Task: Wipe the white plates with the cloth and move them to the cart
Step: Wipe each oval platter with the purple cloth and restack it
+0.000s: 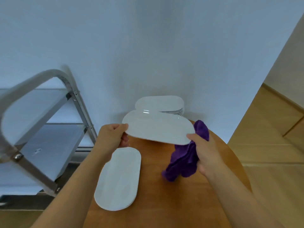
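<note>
At frame centre my left hand (113, 135) pinches the raised plate (158, 130) steady; my right hand (205, 153) grips its other end with the purple cloth (184, 163), probably for wiping.

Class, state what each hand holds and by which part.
Left hand pinches the left end of a white oblong plate. Right hand grips its right end together with a bunched purple cloth.
</note>
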`<state>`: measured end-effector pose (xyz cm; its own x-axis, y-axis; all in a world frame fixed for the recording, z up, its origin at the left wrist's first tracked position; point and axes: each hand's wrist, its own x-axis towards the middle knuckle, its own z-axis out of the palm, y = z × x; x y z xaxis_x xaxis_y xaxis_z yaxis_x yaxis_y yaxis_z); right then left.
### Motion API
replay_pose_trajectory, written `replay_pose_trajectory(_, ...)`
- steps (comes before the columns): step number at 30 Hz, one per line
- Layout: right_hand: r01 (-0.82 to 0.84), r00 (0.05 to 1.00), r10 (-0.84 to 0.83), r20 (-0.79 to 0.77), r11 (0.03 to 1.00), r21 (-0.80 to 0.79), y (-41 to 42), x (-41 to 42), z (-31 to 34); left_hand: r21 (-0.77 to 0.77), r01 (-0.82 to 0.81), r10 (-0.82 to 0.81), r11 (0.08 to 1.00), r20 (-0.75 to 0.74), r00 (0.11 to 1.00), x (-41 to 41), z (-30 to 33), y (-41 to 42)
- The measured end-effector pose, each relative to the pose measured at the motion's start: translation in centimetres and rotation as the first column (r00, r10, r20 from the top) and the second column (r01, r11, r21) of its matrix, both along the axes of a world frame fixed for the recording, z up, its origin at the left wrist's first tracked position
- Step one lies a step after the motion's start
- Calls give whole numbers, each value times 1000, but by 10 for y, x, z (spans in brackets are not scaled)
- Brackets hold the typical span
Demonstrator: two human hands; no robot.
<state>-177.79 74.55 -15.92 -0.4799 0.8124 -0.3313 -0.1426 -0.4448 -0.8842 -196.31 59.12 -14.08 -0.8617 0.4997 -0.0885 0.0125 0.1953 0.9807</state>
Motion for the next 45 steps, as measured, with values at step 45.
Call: replay_pose_trajectory(45, -638, 664, -25, 747, 503, 584, -162, 49, -56, 338, -44, -111, 940, 425, 898, 194, -62, -85)
